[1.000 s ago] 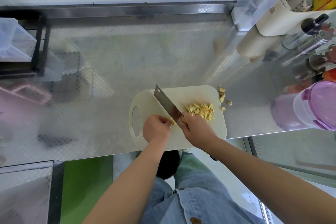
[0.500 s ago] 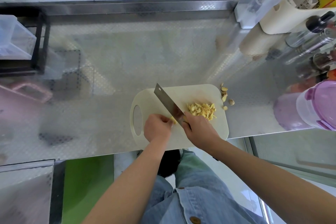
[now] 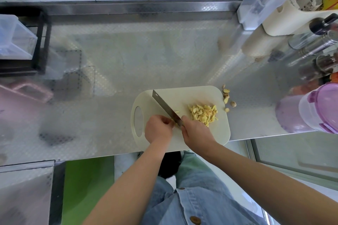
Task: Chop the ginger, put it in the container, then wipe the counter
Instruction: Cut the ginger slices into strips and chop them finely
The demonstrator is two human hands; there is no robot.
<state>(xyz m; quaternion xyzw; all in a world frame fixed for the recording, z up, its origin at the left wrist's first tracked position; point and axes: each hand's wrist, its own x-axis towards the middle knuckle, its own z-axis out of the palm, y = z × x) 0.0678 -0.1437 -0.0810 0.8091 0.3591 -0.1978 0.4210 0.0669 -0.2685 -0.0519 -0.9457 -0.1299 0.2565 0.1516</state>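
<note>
A cream cutting board [image 3: 199,95] lies at the counter's front edge. On its right half sits a pile of chopped ginger [image 3: 203,114]. My right hand [image 3: 196,129] grips the handle of a cleaver [image 3: 165,107], whose blade slants up and left across the board. My left hand [image 3: 158,128] pinches a small piece of ginger against the blade near its heel; that piece is mostly hidden by my fingers. One cut sliver [image 3: 176,112] lies just right of the blade. A clear container with a purple lid [image 3: 319,107] stands at the right edge.
Ginger peel scraps [image 3: 227,97] lie on the steel counter [image 3: 128,60] just right of the board. Bottles, a cream holder and a paper roll crowd the back right. A black rack with a clear bin [image 3: 14,38] stands at the left, a pink board [image 3: 22,97] below it.
The cleaver and both hands stay in nearly the same place over the board. A newly cut sliver now lies beside the blade. The camera has shifted slightly.
</note>
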